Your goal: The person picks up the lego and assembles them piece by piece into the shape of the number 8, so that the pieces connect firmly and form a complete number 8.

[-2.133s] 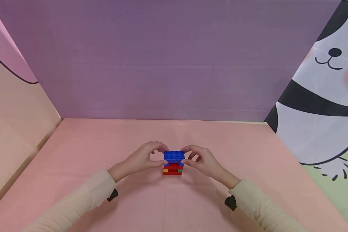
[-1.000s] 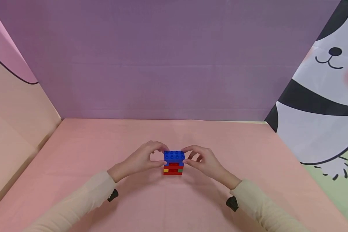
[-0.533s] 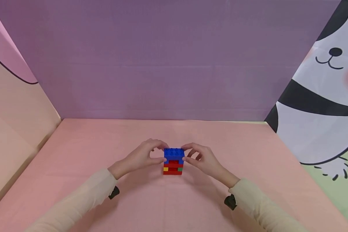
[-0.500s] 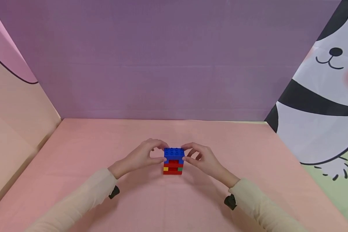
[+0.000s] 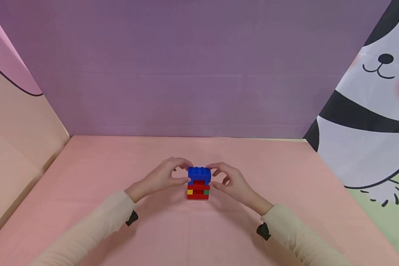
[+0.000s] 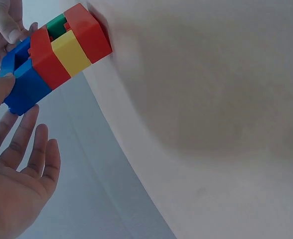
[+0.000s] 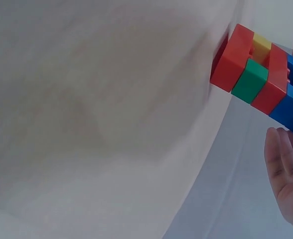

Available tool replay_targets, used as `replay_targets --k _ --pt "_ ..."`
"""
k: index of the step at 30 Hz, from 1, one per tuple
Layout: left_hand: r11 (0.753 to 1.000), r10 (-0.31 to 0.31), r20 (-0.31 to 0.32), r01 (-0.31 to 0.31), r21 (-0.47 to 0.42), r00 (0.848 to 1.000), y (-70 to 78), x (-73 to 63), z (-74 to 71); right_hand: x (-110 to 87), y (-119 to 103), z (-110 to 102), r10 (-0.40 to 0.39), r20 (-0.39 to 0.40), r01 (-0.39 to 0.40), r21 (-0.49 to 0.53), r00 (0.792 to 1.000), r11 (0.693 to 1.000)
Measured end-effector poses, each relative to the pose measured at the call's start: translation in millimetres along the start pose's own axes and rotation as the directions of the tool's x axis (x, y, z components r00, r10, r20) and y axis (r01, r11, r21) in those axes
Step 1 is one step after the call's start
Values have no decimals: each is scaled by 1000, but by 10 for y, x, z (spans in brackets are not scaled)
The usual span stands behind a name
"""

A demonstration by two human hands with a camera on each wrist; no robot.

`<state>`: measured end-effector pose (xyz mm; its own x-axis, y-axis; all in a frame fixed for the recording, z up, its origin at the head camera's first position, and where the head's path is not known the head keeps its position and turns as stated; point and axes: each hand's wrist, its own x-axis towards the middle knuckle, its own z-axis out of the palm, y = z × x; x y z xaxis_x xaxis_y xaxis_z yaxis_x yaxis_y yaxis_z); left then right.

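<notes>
A small stack of toy building bricks [image 5: 198, 187] is held between both hands on the pink surface. Its top is a blue bridge-shaped brick [image 5: 199, 177]. Under that come a red brick, then a yellow brick [image 6: 71, 53] and a green brick [image 7: 249, 81] side by side, then a red brick at the base. My left hand [image 5: 161, 177] pinches the blue part's left end, thumb in front and index finger behind. My right hand [image 5: 232, 183] pinches its right end the same way. Both wrist views show a dark strip of the bottom brick's underside, the stack leaning back.
A pink cloth [image 5: 119, 159] covers the table around the stack. Behind stands a purple backdrop [image 5: 186, 74], with a panda-print panel [image 5: 379, 155] to the right and a beige panel [image 5: 16, 147] to the left. Black wrist devices [image 5: 131, 218] sit under both cuffs.
The stack's top has risen in the head view while its base has hardly moved, and more of its front face shows. Both hands have moved slightly up with it, keeping their grip.
</notes>
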<state>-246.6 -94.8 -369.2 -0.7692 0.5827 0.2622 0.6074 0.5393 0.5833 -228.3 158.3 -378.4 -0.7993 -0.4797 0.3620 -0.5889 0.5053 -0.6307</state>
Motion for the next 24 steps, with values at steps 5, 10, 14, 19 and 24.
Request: replay_targets --k 5,10,14,19,24 --pt "1000 -23 3 23 1 1000 -16 16 1 19 3 20 -4 -1 4 -5 1000 1000" --pt "999 -38 4 38 0 999 -30 31 8 41 15 24 13 -3 -13 -7 1000 1000" --pt "999 -45 0 45 -12 999 -43 41 18 60 37 28 7 -7 -7 -14 1000 1000" --pt "999 -39 -1 39 -22 999 -57 43 26 85 67 31 -11 -10 10 -14 1000 1000" --pt "999 -30 10 30 -30 1000 -65 29 35 109 86 30 -7 -8 7 -11 1000 1000"
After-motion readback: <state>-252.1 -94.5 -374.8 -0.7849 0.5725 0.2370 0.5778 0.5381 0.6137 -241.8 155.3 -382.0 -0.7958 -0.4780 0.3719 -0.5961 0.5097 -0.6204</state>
